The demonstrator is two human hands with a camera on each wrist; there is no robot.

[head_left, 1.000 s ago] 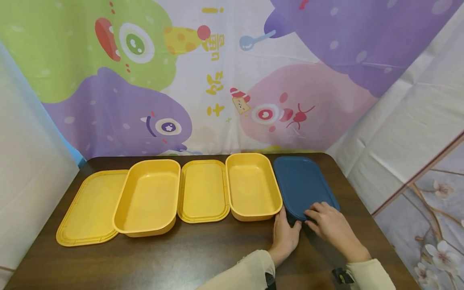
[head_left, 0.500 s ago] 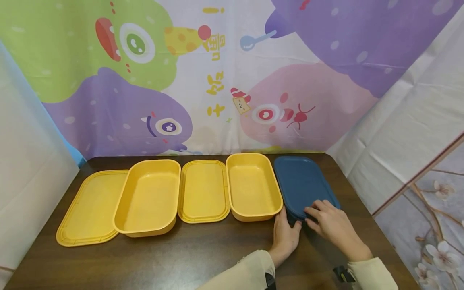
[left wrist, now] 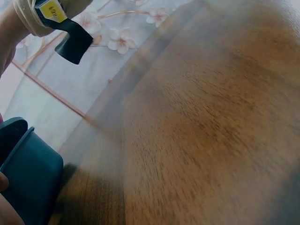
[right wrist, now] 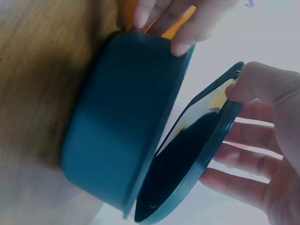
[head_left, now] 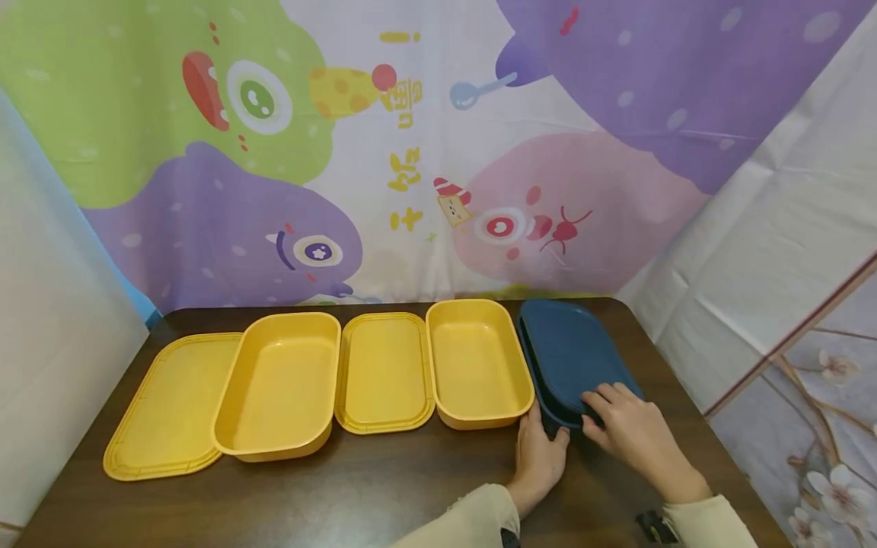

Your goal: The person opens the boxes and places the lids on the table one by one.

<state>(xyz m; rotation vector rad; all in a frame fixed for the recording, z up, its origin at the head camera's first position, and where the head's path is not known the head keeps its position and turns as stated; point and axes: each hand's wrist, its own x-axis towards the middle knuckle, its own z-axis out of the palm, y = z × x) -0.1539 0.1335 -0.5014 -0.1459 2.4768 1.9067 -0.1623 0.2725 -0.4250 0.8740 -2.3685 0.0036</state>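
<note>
At the right end of the row stands a dark blue food container (head_left: 556, 415) with its matching lid (head_left: 575, 350). My right hand (head_left: 633, 430) pinches the lid's near edge, thumb on one side and fingers on the other. In the right wrist view the lid (right wrist: 210, 149) is tilted, with a gap between it and the container's rim. My left hand (head_left: 540, 460) grips the container's near left corner, thumb at the front wall and fingers along the side. The left wrist view shows the container's wall (left wrist: 35, 176) beside the left thumb.
Left of the blue container stands a small yellow container (head_left: 479, 358) without a lid, then a yellow lid (head_left: 385, 373). Further left are a bigger open yellow container (head_left: 281, 388) and a bigger yellow lid (head_left: 167, 411). All are on a brown wooden table (head_left: 342, 502) before a printed curtain (head_left: 411, 259).
The lid lay flat on the blue container before; now its near end is raised and shifted by my right hand. My left hand has stayed at the corner. The head view has tilted slightly up.
</note>
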